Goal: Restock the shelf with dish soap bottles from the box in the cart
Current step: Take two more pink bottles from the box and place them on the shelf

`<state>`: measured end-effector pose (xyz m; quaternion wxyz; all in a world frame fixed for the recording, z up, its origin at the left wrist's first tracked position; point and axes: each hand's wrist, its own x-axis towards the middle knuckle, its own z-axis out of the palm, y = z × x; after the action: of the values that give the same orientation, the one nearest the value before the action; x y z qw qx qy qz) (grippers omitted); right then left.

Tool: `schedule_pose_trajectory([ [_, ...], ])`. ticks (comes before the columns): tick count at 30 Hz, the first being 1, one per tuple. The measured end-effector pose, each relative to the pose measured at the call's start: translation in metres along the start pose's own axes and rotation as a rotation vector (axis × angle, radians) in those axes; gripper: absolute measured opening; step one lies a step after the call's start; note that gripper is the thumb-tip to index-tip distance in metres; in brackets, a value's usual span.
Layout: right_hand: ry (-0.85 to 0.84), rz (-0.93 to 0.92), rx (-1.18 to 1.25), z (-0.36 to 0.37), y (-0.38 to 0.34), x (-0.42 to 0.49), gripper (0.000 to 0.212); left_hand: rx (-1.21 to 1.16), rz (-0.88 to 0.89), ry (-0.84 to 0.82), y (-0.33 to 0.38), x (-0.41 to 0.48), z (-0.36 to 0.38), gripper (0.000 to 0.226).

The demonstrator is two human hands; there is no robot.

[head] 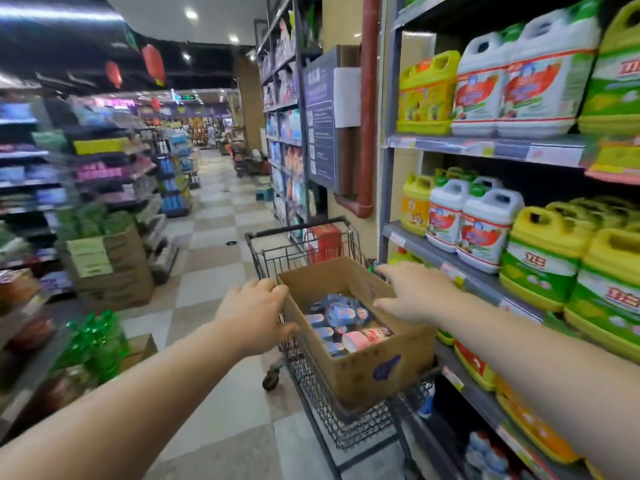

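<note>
Bottles (341, 322) with blue caps lie packed in one open cardboard box (367, 368). They are too blurred to count, but one pink-labelled item lies on its side near the front. The box sits in the basket of a single wire cart (329, 414), parked just beside the shelf (485, 148) on the right. One red carton (323, 242) stands in the cart behind the box.

The left hand (256, 315) clasps the box's left rim where it meets the cart's edge, fingers curled over the top and thumb on the outside. The right hand (415, 294) hangs over the box's right side with fingers stretched out, holding nothing.

The shelf's top visible tier holds one yellow jug (427, 93), two white jugs (512, 84) and one green jug (616, 77) at the frame edge.
</note>
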<state>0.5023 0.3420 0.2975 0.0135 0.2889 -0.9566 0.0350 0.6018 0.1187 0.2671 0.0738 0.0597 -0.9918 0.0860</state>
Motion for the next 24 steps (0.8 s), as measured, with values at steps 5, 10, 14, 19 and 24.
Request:
schedule_pose_trajectory([
  [5, -0.053, 0.01, 0.0, 0.021, 0.01, 0.089, 0.052, -0.021, -0.013, -0.036, -0.026, 0.077, 0.028, 0.065],
  [10, -0.11, 0.019, -0.01, 0.045, 0.014, 0.158, 0.058, -0.031, 0.018, -0.061, -0.045, 0.133, 0.058, 0.06],
  [14, -0.138, 0.055, -0.013, 0.065, 0.016, 0.201, 0.055, -0.076, 0.053, -0.078, -0.063, 0.185, 0.081, 0.058],
  [19, -0.17, 0.193, -0.017, 0.096, 0.021, 0.248, 0.057, -0.089, 0.194, -0.102, -0.083, 0.252, 0.119, 0.054],
  [24, -0.207, 0.36, 0.026, 0.125, 0.016, 0.293, 0.064, -0.046, 0.379, -0.124, -0.112, 0.317, 0.152, 0.056],
])
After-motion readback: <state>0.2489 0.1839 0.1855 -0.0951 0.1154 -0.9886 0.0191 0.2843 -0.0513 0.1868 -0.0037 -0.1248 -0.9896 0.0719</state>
